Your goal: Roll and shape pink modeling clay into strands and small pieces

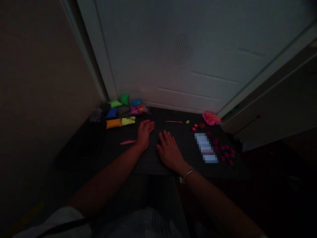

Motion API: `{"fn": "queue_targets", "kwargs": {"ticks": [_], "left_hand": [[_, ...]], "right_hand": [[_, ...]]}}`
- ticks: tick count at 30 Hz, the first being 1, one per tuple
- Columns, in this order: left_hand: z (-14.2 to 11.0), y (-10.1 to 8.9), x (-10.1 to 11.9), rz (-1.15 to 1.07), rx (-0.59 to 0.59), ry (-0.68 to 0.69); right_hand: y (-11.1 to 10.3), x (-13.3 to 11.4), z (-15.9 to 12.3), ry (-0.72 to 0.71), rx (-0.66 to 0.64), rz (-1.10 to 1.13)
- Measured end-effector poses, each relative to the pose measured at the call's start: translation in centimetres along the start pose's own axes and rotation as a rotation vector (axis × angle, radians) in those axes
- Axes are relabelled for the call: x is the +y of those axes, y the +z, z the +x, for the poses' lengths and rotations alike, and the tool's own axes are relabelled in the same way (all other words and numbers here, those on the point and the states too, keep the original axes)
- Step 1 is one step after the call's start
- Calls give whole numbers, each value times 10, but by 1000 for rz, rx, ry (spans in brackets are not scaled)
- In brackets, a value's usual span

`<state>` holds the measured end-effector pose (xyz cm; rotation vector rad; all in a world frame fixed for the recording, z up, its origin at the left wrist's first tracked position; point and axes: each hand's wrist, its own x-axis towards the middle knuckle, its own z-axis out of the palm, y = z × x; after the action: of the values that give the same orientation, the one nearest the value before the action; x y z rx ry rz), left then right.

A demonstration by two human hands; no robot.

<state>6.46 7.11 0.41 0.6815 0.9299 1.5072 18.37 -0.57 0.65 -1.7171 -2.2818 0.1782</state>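
My left hand (145, 133) lies flat on the dark table (153, 165), fingers stretched out, holding nothing. A pink flat tool (128, 142) rests just left of it. My right hand (169, 151) also lies palm down with fingers spread, a bracelet at its wrist, holding nothing. A thin pink stick (173, 121) lies beyond the two hands.
Several coloured clay packets (121, 110) are piled at the back left, among them an orange one (113, 123) and a yellow one (128, 120). A pink clay flower (211, 118) and small red and pink clay pieces (226, 153) sit at the right. A white door (185, 56) stands behind.
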Motion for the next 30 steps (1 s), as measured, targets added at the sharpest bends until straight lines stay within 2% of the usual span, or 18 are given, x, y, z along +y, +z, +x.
{"fn": "queue_targets", "kwargs": {"ticks": [2,5,7,9,10,12,15,17,21,25,30], "left_hand": [[0,0,0,-11,1,-3],[0,-1,1,-32,-7,-18],[0,0,2,-43,-9,-41],[0,0,3,-57,-3,-61],[0,1,4,-65,0,-68],[0,1,5,-82,-6,-73],[0,2,6,-91,-29,-64],[0,2,7,-94,-48,-62],[-1,2,7,-90,-97,-77],[-2,3,9,-48,-132,-109],[-5,0,13,-123,-375,-392]], "right_hand": [[-1,-6,18,-5,-6,78],[-14,1,43,97,8,341],[-25,15,47,167,92,503],[-33,29,40,203,181,562],[-36,35,34,201,199,552],[-37,42,20,148,156,477],[-29,40,6,23,23,297],[-22,35,6,-12,2,197],[-15,30,19,-4,58,140],[-23,29,36,-9,183,242],[-28,25,49,-81,348,445]]}}
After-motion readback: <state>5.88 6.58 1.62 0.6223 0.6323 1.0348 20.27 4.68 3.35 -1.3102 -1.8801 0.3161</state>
